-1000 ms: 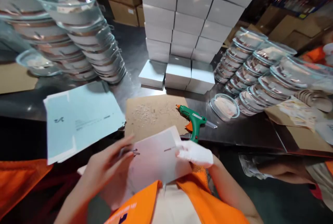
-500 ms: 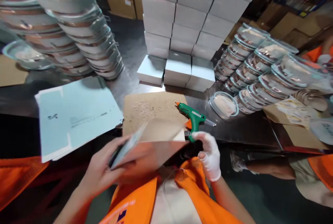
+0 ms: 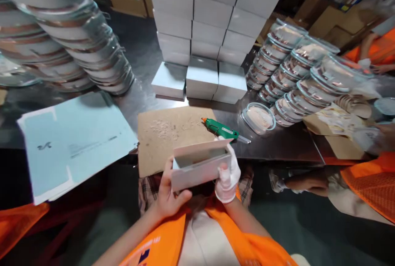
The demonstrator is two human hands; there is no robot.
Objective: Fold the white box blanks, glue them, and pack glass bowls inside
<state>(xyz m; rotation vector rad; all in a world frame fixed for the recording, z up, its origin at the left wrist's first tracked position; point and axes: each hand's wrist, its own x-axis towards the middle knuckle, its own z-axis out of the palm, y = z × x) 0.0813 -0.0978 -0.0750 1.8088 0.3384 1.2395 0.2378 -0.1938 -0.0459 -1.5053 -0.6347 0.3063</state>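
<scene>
A white cardboard box (image 3: 202, 171) with an open side facing up is held in front of my chest, its inside dark and a flap raised along the far edge. My bare left hand (image 3: 173, 198) grips its left end, thumb on the near side. Around its right end closes my right hand (image 3: 227, 178), which wears a white glove. Just beyond the box, a green glue gun (image 3: 220, 128) lies with its orange nozzle over a cardboard sheet (image 3: 163, 150) dotted with glue bits. The box and right hand hide the gun's handle.
Flat pale-blue printed card sheets (image 3: 77, 142) lie on the left of the metal table (image 3: 262, 146). White boxes (image 3: 202, 76) are stacked at the back. Lidded clear bowls (image 3: 89, 39) rise at left, more bowls (image 3: 284, 72) at right. A co-worker's orange vest (image 3: 373, 183) shows at right.
The flat, blurred card in my left hand is now a standing box shape. My right hand has come in from the right and closed on it. The camera view has shifted slightly.
</scene>
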